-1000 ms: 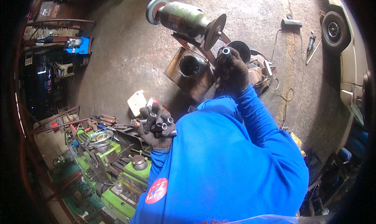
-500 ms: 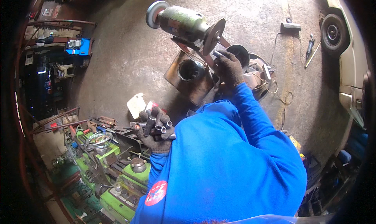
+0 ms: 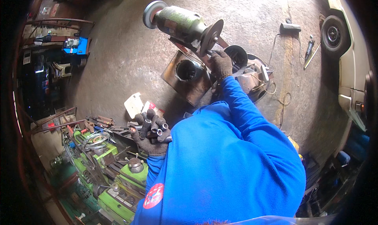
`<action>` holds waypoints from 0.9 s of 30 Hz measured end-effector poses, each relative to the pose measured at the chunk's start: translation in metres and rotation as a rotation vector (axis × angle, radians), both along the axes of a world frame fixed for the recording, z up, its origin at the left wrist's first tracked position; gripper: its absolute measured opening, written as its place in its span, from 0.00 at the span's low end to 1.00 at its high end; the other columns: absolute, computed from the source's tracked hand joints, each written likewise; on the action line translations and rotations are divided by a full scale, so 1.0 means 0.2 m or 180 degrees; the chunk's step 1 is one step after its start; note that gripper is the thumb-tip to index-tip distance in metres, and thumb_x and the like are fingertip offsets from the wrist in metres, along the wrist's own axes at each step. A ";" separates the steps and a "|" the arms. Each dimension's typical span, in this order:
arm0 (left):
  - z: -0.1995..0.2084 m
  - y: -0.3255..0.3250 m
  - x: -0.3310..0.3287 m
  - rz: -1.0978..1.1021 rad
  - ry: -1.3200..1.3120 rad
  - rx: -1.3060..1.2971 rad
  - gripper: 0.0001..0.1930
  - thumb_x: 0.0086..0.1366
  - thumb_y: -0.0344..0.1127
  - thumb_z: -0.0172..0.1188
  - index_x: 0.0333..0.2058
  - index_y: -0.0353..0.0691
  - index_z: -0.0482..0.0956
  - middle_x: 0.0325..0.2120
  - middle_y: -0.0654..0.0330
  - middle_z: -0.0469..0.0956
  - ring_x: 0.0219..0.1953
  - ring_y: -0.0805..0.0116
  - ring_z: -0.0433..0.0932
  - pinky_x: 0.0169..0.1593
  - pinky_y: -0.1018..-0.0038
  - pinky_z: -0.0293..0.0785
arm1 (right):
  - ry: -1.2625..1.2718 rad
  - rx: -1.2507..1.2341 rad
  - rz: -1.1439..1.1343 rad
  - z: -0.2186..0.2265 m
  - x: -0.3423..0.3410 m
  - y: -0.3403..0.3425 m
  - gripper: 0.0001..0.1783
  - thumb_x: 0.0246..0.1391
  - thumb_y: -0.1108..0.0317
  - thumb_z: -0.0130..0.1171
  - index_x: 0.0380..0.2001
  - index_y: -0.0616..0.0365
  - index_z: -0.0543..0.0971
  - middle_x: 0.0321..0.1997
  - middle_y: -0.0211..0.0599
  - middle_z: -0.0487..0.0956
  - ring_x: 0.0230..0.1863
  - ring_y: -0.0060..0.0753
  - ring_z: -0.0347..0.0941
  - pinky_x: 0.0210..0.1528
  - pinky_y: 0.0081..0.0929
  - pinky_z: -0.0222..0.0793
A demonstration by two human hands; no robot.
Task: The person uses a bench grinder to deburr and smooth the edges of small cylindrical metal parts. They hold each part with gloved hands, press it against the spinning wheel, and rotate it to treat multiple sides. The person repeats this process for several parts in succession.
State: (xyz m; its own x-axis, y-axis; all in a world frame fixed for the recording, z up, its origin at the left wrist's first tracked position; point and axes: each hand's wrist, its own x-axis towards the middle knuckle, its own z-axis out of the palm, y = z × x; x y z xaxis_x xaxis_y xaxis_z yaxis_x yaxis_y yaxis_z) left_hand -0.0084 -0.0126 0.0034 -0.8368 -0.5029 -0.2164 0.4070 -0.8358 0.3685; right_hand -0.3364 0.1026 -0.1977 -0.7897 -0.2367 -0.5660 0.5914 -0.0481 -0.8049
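My gloved left hand (image 3: 151,146) cradles several short metal tubes (image 3: 145,128) in a bunch, their open ends pointing various ways. Ahead and to the right, my gloved right hand (image 3: 221,64) is closed round a short metal tube (image 3: 210,52), of which only an end shows. That end meets or nearly meets the lower part of a large flat disc (image 3: 212,37) on a green bench grinder (image 3: 181,23); I cannot tell whether they touch. A pale wheel (image 3: 153,14) is fitted at the grinder's other end.
Below the grinder stands a rusty metal box (image 3: 185,83) with a round opening. A dark round drum (image 3: 236,59) sits beside my right hand. A green lathe (image 3: 122,177) fills the lower left. At the right are a power tool (image 3: 309,48) on the floor and a parked vehicle (image 3: 356,63).
My right hand has moved slightly left and toward the disc, bringing the tube's end close against its lower part. The whole view has shifted a little. My left hand keeps its bunch of tubes.
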 end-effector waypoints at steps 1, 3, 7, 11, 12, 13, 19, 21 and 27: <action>0.01 0.01 0.00 0.0100 -0.0119 0.0044 0.30 0.74 0.65 0.63 0.67 0.57 0.82 0.68 0.49 0.78 0.50 0.53 0.79 0.31 0.63 0.85 | -0.0071 -0.0002 -0.0014 0.00 0.00 0.00 0.17 0.64 0.63 0.63 0.50 0.59 0.89 0.34 0.36 0.89 0.29 0.24 0.81 0.31 0.26 0.74; 0.03 0.02 -0.02 -0.0098 0.0085 -0.0073 0.29 0.76 0.62 0.62 0.69 0.55 0.80 0.68 0.49 0.76 0.58 0.53 0.79 0.37 0.62 0.85 | 0.0017 -0.0130 -0.0015 -0.02 -0.01 -0.01 0.16 0.65 0.62 0.63 0.49 0.59 0.89 0.33 0.36 0.89 0.29 0.24 0.81 0.31 0.26 0.73; 0.03 0.02 0.02 -0.0186 -0.0001 0.0054 0.28 0.77 0.59 0.63 0.69 0.54 0.78 0.66 0.51 0.77 0.58 0.53 0.80 0.37 0.63 0.85 | -0.0131 -0.0220 0.0146 -0.20 -0.03 -0.03 0.14 0.69 0.62 0.63 0.49 0.59 0.89 0.33 0.35 0.88 0.29 0.25 0.81 0.31 0.26 0.73; 0.11 0.06 -0.10 -0.0009 0.0025 -0.0121 0.28 0.76 0.56 0.64 0.69 0.53 0.77 0.65 0.53 0.77 0.52 0.55 0.80 0.33 0.66 0.83 | 0.1912 0.0252 0.0308 -0.59 -0.05 -0.05 0.15 0.69 0.61 0.66 0.52 0.59 0.88 0.34 0.35 0.88 0.30 0.27 0.83 0.32 0.28 0.75; 0.11 0.07 -0.09 0.0028 0.0022 -0.0155 0.28 0.76 0.56 0.65 0.69 0.53 0.77 0.65 0.53 0.77 0.52 0.56 0.80 0.31 0.66 0.83 | 0.0947 -0.0039 0.0262 -0.45 -0.04 -0.05 0.18 0.69 0.60 0.67 0.54 0.60 0.88 0.35 0.36 0.88 0.31 0.28 0.84 0.32 0.28 0.77; 0.10 0.05 -0.07 0.0018 0.0043 -0.0153 0.28 0.76 0.57 0.65 0.68 0.53 0.78 0.65 0.52 0.77 0.51 0.56 0.79 0.32 0.66 0.83 | -0.0053 -0.0290 0.0182 -0.32 -0.02 -0.04 0.21 0.69 0.58 0.69 0.57 0.60 0.87 0.36 0.36 0.89 0.32 0.30 0.85 0.33 0.29 0.79; 0.01 -0.03 0.05 0.0175 0.0166 0.0018 0.31 0.72 0.63 0.64 0.67 0.55 0.83 0.68 0.48 0.77 0.47 0.56 0.74 0.40 0.60 0.83 | 0.1038 0.0051 0.1122 -0.40 0.11 0.11 0.19 0.64 0.58 0.73 0.48 0.63 0.90 0.36 0.36 0.89 0.34 0.24 0.83 0.37 0.25 0.78; 0.00 -0.08 0.11 0.0267 0.0383 0.0011 0.31 0.73 0.62 0.63 0.68 0.55 0.82 0.70 0.48 0.75 0.48 0.57 0.74 0.39 0.60 0.83 | -0.0119 0.0581 0.1662 -0.17 0.24 0.14 0.20 0.63 0.58 0.73 0.49 0.63 0.90 0.37 0.38 0.90 0.37 0.27 0.85 0.41 0.27 0.80; -0.03 -0.29 0.38 0.0430 0.0798 0.0147 0.32 0.75 0.62 0.60 0.72 0.55 0.76 0.74 0.52 0.70 0.63 0.52 0.77 0.36 0.61 0.86 | 0.1094 0.1892 0.2407 -0.42 0.47 0.31 0.24 0.63 0.52 0.65 0.53 0.59 0.90 0.50 0.53 0.91 0.53 0.51 0.89 0.60 0.43 0.80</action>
